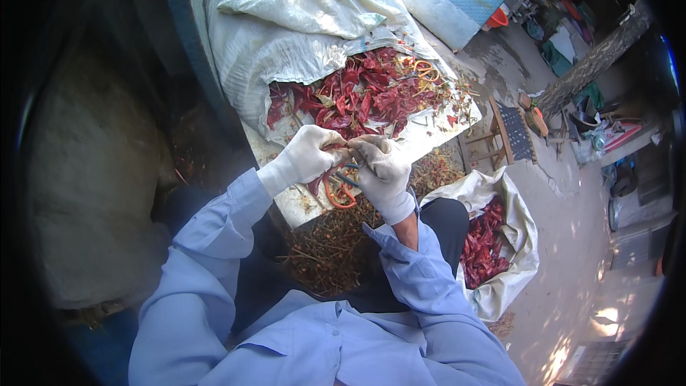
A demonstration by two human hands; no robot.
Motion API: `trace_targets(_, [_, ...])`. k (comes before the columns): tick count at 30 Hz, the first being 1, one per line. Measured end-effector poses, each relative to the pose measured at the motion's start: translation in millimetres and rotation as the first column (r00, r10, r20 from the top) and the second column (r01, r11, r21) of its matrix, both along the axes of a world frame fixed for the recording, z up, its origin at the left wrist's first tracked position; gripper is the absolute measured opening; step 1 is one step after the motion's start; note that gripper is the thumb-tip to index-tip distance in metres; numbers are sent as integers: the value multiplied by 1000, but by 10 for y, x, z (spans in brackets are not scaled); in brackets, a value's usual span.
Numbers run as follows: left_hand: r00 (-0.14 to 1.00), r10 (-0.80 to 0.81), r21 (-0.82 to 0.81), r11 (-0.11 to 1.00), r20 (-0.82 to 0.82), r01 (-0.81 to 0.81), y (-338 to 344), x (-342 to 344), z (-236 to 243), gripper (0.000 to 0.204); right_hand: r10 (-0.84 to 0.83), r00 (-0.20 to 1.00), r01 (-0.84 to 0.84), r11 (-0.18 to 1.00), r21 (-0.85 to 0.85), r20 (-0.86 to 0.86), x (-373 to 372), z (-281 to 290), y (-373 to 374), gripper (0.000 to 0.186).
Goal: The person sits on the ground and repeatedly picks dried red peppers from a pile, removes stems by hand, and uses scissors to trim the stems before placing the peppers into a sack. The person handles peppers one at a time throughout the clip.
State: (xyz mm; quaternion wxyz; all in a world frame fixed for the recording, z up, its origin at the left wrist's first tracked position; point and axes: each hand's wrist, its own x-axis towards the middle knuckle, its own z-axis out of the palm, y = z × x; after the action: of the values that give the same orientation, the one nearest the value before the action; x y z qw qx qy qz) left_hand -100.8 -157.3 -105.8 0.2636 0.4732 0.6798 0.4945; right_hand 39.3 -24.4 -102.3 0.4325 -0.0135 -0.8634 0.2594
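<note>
Wearing blue sleeves (207,250), pinching an apparent red pepper (336,147) between nearly closed fingers (366,144) of left hand (304,155) and right hand (386,168) above the counter (294,207); seemingly partway, with a heap (357,96) left beyond and more in the sack (525,243).

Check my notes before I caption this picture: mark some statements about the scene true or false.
1. The left hand and right hand both wear pale gloves. True.
2. The hands are spread far apart. False: they are close together, fingertips nearly meeting.
3. Red dried peppers lie heaped on a white board. True.
4. The open sack is at the person's left. False: it is at the right.
</note>
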Motion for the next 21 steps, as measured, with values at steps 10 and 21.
trace_targets(10, [998, -55, 242, 969, 11, 51, -75, 63, 60, 15, 265, 919, -310, 23, -951, -293, 8, -149, 2, 17])
trace_targets(21, [956, 54, 242, 962, 289, -127, -104, -222, 270, 23, 146, 946, 201, 439, -876, 290, 7, -498, 485, 26])
